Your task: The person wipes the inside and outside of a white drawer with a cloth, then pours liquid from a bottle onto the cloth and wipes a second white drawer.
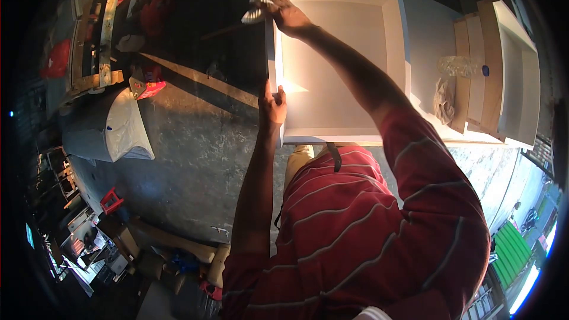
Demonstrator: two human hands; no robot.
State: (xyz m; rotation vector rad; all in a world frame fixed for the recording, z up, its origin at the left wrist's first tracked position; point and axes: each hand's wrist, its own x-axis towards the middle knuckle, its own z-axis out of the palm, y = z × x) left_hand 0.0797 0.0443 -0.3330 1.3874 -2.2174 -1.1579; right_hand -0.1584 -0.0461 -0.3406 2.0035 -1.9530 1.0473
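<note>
— White painted wood, that is the open box (332,65) in front of you. It lies flat with its hollow side facing up, on a white board (428,35) that reaches out to the right of it.

— And my hands, where do you see them?

— Your right hand (285,13) is at the far left corner of the box. Its fingers are closed around a crumpled pale rag (256,8), and the rag sits just at the outer edge of that corner. Your left hand (272,106) is lower on the same left wall. The fingers point up along the thin edge and press on it; it holds nothing else, it only grips the wall.

— What lies around the box?

— To the right, on the board, you have a bunched clear plastic bag (455,66) and a grey cloth (442,102) below it. Beside them some wooden panels (474,65) stand on edge, next to another white box (520,77). To your left the floor is dark concrete, with a white sack (118,127) near a small red item (151,88). Sunlight falls across the floor and on the inner left wall of the box.
</note>
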